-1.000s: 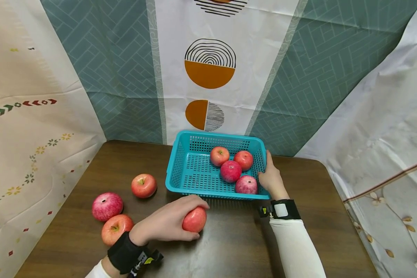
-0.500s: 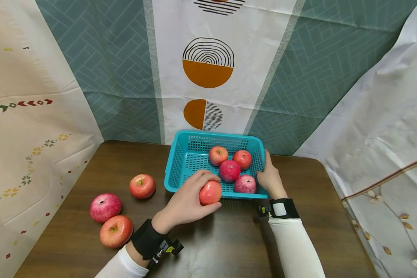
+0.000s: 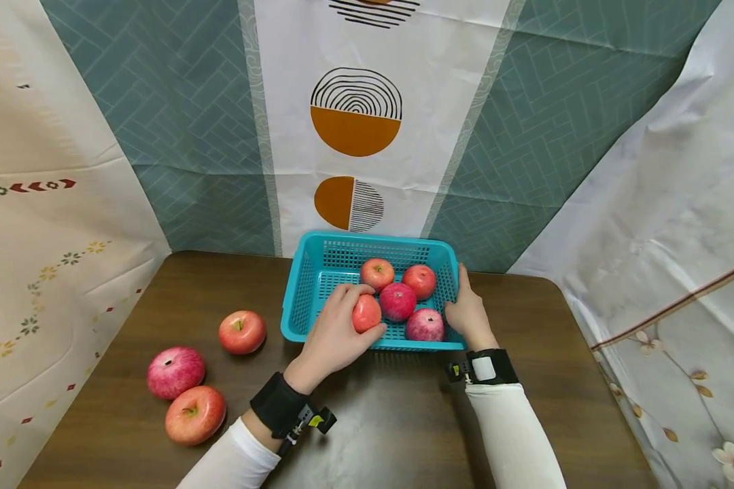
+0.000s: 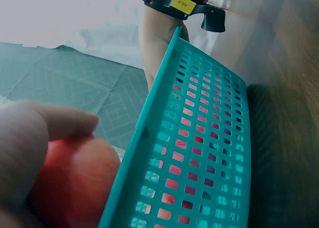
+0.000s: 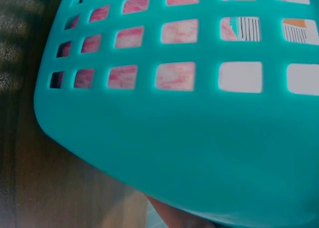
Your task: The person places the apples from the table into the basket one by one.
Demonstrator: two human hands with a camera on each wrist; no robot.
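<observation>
My left hand (image 3: 336, 333) grips a red apple (image 3: 367, 313), fingers on its far side and thumb on its near side. It holds the apple over the front rim of a turquoise plastic basket (image 3: 373, 239). In the left wrist view the held apple (image 4: 75, 183) is beside the basket's rim (image 4: 144, 123). My right hand (image 3: 469, 316) holds the basket's right rim, thumb on the inner side and forefinger along the outside. Several apples lie in the basket's right half, among them a dark pink one (image 3: 397, 301). The basket's perforated wall (image 5: 174, 148) fills most of the right wrist view.
Three more apples rest on the brown table (image 3: 391, 421) at the left: a red one (image 3: 242, 332), a pink one (image 3: 176, 372) and another red one (image 3: 196, 415). A patterned cloth (image 3: 355, 41) hangs behind the basket, with pale cloths on both sides.
My left hand has carried the apple from above the table, forward and to the right, to the basket's front rim. The right hand keeps its hold on the basket.
</observation>
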